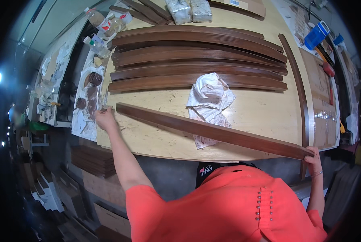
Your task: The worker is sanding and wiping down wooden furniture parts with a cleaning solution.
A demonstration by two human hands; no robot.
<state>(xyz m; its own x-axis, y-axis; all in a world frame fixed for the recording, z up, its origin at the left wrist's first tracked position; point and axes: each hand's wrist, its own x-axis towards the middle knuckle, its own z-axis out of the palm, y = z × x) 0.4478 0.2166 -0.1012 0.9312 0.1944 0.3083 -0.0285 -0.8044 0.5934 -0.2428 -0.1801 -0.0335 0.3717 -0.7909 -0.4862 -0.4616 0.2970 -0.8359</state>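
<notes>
A long dark-brown wooden strip (212, 131) lies slantwise over the near part of the table. My right hand (314, 161) grips its right end, close to the front edge. At the table's left edge, my left hand (105, 119) is closed at a small pale piece that I cannot make out, a little apart from the strip's left end. Under the middle of the strip is a crumpled white cloth (210, 99) with reddish-brown stains. Several similar brown strips (196, 58) lie side by side farther back.
Another brown strip (296, 80) stretches along the table's right side. Plastic bottles (98, 20) and small brown-stained jars (95, 78) stand at the left. Two wrapped blocks (188, 11) sit at the back. A blue tool (316, 35) lies at the far right. Stacked boards (92, 160) are below left.
</notes>
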